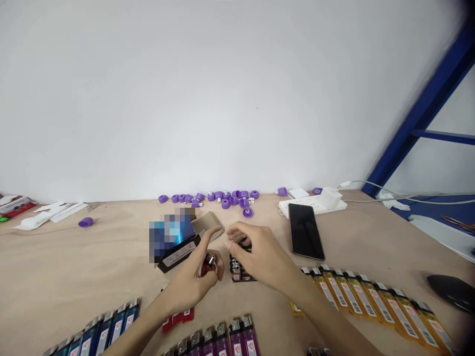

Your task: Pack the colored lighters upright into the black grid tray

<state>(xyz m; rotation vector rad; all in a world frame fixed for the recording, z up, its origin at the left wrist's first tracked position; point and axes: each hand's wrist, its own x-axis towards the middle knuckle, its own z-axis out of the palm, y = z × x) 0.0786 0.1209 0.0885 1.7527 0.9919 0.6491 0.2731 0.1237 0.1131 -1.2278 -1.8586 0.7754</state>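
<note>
Lighter (211, 259), red with a metal top, sits in the left hand (195, 279) near the middle of the frame, its top showing between the curled fingers and the palm; the forefinger stretches out toward the upper right. The right hand (261, 249), just beside it to the right, is half curled, thumb and fingertips close together; whether it pinches anything I cannot tell.

Beneath the right hand lies a small black tray (243, 280), partly covered, with metal lighter tops showing at its left side. Just left of both hands stands a box (180, 252), blue and black, a cardboard flap folded out toward the right; its inside is hidden.

Below the left forearm are red lighters (178, 319). Purple lighters (222, 341) stand in a row at the bottom centre, blue lighters (106, 329) at lower left, yellow lighters (358, 296) slanting across the lower right. Behind, purple caps (244, 203) scatter along the wall (237, 99). Right of centre, a phone (306, 231) leans on a white power strip (314, 201). A black mouse (452, 291) rests at the table's (74, 267) right edge.
</note>
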